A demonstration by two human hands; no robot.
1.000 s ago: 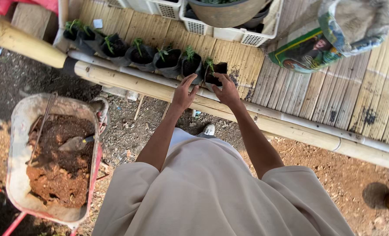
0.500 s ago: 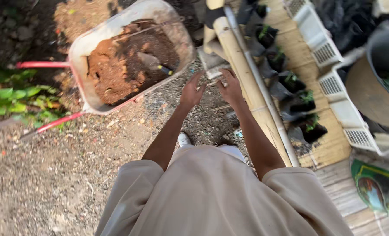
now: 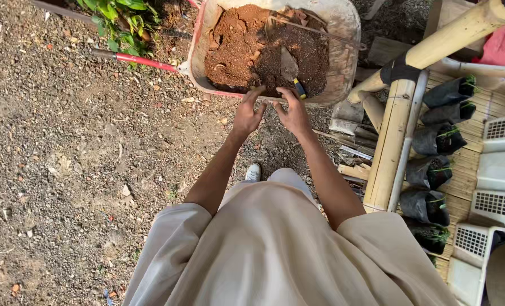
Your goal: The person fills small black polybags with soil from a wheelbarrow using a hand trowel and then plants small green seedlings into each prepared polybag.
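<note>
My left hand point(image 3: 248, 114) and my right hand point(image 3: 293, 111) are stretched out in front of me, fingers spread, at the near rim of a white wheelbarrow point(image 3: 343, 34). Neither hand holds anything. The wheelbarrow is filled with reddish-brown soil point(image 3: 246, 39), and a small trowel point(image 3: 291, 68) with a yellow and blue handle lies in it just beyond my right fingertips. I am standing, and my beige garment fills the lower part of the view.
Thick bamboo poles point(image 3: 391, 136) frame a slatted bench at the right. A row of black seedling bags point(image 3: 434, 170) stands on it beside white plastic crates point(image 3: 499, 164). The wheelbarrow's red handle point(image 3: 144, 61) lies on gravel ground near a green plant point(image 3: 116, 17).
I have turned from the bench and its seedling bags to the wheelbarrow. Both hands left the bags and now reach the wheelbarrow's rim.
</note>
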